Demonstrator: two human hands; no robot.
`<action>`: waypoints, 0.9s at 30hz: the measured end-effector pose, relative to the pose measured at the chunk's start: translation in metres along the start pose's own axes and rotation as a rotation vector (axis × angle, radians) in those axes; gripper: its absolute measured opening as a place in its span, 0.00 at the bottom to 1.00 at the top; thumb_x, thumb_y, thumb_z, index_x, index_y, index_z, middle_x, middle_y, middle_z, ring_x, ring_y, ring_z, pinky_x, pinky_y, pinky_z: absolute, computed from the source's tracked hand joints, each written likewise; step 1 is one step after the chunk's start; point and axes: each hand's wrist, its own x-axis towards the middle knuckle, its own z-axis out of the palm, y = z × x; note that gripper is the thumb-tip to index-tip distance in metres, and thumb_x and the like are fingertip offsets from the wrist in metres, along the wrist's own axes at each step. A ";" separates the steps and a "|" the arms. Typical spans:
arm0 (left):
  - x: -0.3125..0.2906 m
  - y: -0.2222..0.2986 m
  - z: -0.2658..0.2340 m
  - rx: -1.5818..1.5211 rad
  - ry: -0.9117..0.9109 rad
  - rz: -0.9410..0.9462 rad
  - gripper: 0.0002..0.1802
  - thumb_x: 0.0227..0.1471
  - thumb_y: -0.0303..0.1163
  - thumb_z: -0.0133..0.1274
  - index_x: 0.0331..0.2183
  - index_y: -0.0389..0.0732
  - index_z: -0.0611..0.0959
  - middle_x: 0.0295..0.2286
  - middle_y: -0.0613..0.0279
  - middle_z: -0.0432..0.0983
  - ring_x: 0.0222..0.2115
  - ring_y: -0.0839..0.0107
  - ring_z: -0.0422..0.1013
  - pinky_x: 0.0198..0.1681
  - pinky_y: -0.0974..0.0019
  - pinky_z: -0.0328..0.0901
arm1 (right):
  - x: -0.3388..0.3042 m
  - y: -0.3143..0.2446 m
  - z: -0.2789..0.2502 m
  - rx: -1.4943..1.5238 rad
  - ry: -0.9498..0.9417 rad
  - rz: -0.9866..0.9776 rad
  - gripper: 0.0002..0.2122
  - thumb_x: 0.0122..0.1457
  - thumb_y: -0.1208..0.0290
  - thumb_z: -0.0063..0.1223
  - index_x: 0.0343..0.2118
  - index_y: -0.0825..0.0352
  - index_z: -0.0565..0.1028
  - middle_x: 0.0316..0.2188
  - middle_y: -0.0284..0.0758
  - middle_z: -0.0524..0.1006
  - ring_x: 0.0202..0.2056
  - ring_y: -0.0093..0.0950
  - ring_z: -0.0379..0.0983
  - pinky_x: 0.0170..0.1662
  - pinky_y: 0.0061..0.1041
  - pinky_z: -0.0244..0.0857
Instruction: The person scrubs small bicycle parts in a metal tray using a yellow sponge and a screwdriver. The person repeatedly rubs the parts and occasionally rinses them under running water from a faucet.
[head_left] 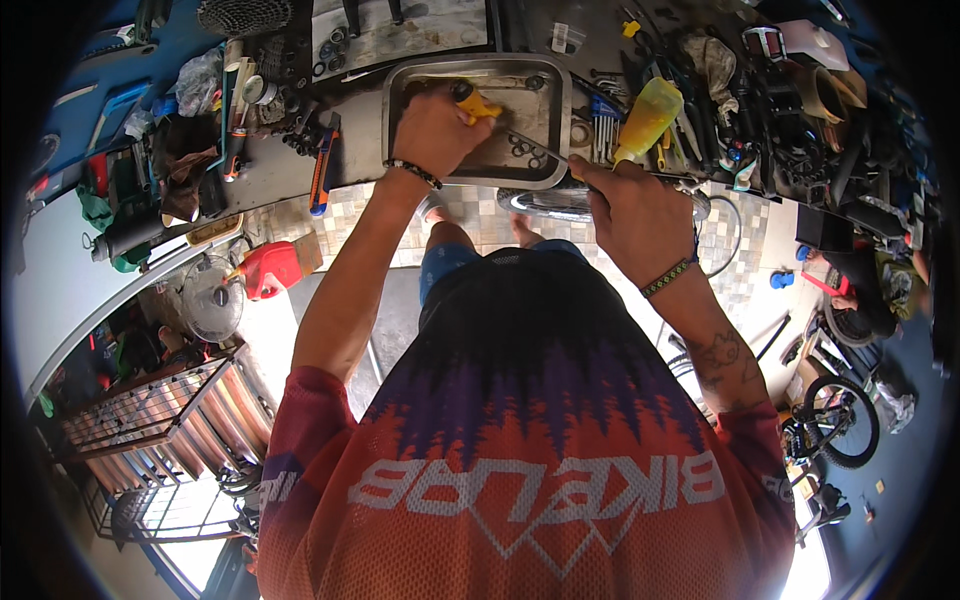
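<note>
Over a metal tray (430, 68) on the workbench, my left hand (435, 130) is closed round a small yellow part with a dark round end (478, 104). My right hand (645, 215), at the tray's right front corner, grips a screwdriver (540, 147) whose thin shaft points left across the tray toward the yellow part. The tip and the part look close; whether they touch I cannot tell. Several small dark rings (527, 152) lie in the tray near the shaft. Much of the yellow part is hidden by my left fingers.
Right of the tray stand a yellow squeeze bottle (652, 112) and a set of hex keys (604, 128), then cluttered tools. An orange-and-blue utility knife (324, 165) lies to the left. Below are a red container (275, 270), a fan (212, 298) and a bicycle wheel (845, 422).
</note>
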 end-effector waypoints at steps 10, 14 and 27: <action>-0.008 -0.013 0.001 -0.119 0.072 -0.154 0.21 0.50 0.46 0.73 0.29 0.34 0.89 0.29 0.44 0.87 0.35 0.43 0.84 0.45 0.48 0.78 | -0.003 -0.002 -0.006 -0.005 0.012 -0.003 0.17 0.63 0.71 0.63 0.54 0.48 0.86 0.31 0.37 0.81 0.30 0.41 0.83 0.34 0.43 0.76; -0.015 -0.005 -0.005 -0.193 0.049 -0.184 0.21 0.50 0.45 0.73 0.27 0.34 0.89 0.27 0.45 0.87 0.32 0.44 0.84 0.43 0.51 0.78 | -0.005 0.000 -0.030 0.006 0.024 0.041 0.17 0.64 0.70 0.63 0.55 0.48 0.86 0.32 0.37 0.82 0.31 0.41 0.83 0.34 0.43 0.76; -0.018 -0.030 -0.010 -0.099 0.141 -0.145 0.14 0.54 0.40 0.72 0.34 0.38 0.91 0.19 0.55 0.84 0.23 0.62 0.83 0.34 0.60 0.78 | 0.009 0.013 -0.015 -0.150 0.157 0.022 0.18 0.62 0.68 0.65 0.56 0.49 0.86 0.30 0.36 0.81 0.27 0.40 0.84 0.31 0.40 0.79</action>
